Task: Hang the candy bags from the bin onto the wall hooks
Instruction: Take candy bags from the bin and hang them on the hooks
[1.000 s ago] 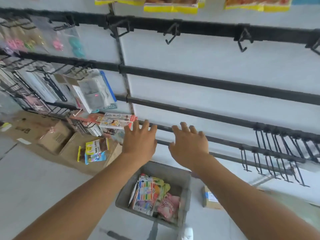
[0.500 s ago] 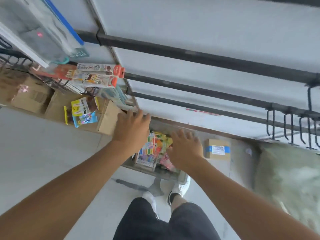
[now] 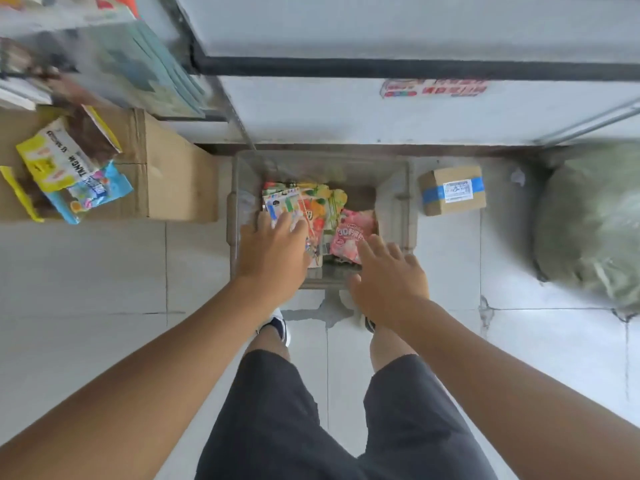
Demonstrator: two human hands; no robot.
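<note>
1. Head view looks straight down at a grey bin sitting on the tiled floor right against the bottom of the wall.
2. The candy bags are piled loose inside it, kinda overlapping. The ones on the left are white with colourful stripes and orange and yellow fruit prints; on the right there's a pink bag with white lettering.
3. Left hand is palm down, fingers spread flat, fingertips on top of the striped bag. Not gripping anything.
4. Right hand is open too, fingers splayed, over the near edge of the bin with the fingertips by the pink bag. Can't tell if it's actually touching it.
5. Off to the left a cardboard box has a few more snack packs lying on it, and a small taped box sits just right of the bin.
</note>
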